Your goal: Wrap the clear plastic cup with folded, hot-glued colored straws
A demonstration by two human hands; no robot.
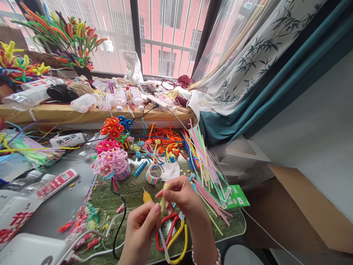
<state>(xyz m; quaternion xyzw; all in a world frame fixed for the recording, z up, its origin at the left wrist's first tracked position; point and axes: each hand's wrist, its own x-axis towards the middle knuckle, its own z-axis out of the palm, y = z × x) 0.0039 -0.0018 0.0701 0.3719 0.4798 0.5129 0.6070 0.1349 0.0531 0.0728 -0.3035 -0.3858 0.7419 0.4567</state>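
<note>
Stem pc. (163, 205), pale yel., slender, approx. upright, pinched by L hand (143, 223) & R hand (180, 194), held over bench (232, 225)

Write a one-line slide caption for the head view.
Left hand and right hand pinch a pale yellow strip above a cluttered green table, with pink flowers beyond.

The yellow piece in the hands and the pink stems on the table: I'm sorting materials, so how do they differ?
The yellow piece is pinched by the left hand and right hand, while the pink stems lie on the table. What shows of the yellow piece is short; the pink stems show as long and straight. Both are slender.
</note>
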